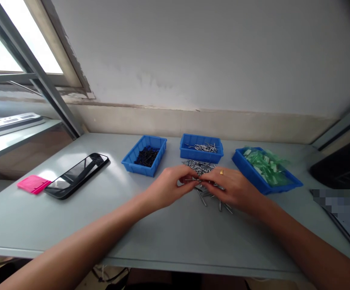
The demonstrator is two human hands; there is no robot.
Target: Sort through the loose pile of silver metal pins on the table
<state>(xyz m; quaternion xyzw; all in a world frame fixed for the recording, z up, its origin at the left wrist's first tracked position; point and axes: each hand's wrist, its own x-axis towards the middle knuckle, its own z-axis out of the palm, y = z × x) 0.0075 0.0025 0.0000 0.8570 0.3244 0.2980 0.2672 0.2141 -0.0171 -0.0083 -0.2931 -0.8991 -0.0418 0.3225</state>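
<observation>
In my head view, the left hand (171, 184) and gold-ringed right hand (231, 183) pinch, nearly closed, on a thin silvery metal rod (190, 179), its far end lost under fingertips, above a scattered pile of silvery metal rods (198, 166) they partly hide.

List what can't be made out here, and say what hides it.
In the head view:
Small piece at the left grip and right grip: too small, partly covered by both.
Metal pins: exact count uncertain, overlapping and partly behind the right grip.
Green packets: contents too small and blurred.
Black object at right: cut off by the edge.
</observation>
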